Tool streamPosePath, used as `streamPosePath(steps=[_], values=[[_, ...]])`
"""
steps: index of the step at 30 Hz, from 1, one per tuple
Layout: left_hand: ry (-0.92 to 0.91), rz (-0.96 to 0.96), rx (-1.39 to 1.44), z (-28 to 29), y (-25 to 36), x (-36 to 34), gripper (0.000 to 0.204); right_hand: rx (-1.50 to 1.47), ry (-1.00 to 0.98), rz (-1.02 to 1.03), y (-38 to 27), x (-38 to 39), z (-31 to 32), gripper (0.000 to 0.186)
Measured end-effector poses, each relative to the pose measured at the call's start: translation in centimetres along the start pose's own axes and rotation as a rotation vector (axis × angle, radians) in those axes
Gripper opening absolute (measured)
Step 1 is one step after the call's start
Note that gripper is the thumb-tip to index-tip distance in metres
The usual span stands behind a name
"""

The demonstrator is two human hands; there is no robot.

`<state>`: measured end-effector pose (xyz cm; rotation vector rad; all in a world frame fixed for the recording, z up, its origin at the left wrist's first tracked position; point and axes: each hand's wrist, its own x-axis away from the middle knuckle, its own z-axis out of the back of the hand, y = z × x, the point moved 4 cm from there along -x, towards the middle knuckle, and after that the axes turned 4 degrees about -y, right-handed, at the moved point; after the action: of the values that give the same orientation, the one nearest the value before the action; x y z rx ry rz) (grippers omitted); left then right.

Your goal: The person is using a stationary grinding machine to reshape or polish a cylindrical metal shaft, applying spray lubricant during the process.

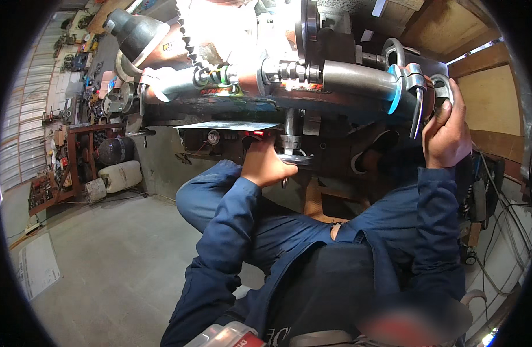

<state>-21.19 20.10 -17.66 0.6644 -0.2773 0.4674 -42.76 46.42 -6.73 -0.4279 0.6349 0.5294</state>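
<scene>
My left hand (267,164) reaches under the front of a metalworking machine, below a flat metal plate (228,125). Its thumb points right, close to the rim of a horizontal metal handwheel (296,158); the other fingertips are hidden, so their grip does not show. A small red light (258,133) glows just above that hand. At the machine's right end, my right hand (448,136) is closed on the edge of a round metal handwheel (440,87). Between the two ends runs a horizontal row of steel cylinders (358,81), with a blue ring (396,89) near the right.
A dark cone-shaped lamp (137,37) hangs at the upper left, and glare washes out the top middle. A white plastic container (120,176) lies by a rusty rack (75,156) on the left. Cables (500,231) run down the right side. My knees are under the machine.
</scene>
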Motion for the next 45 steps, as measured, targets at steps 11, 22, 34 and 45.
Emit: streamPosePath(steps=[11, 22, 34, 45], values=[[0.053, -0.190, 0.252, -0.5, -4.1, -0.4, 0.058, 0.016, 0.078, 0.070, 0.0, 1.3, -0.4, 0.032], [-0.280, 0.036, 0.983, 1.6, -1.6, 0.0, 0.070, 0.048, -0.097, -0.077, 0.2, 0.1, 0.1, 0.031], [-0.188, 0.016, 0.298, -1.3, -4.3, -4.1, 0.059, 0.094, -0.394, -0.143, 0.8, -4.5, 0.3, 0.025], [-0.396, 0.300, 1.891, -8.1, -10.8, -4.0, 0.026, 0.073, 0.015, 0.029, 0.1, -0.2, 0.9, 0.029]])
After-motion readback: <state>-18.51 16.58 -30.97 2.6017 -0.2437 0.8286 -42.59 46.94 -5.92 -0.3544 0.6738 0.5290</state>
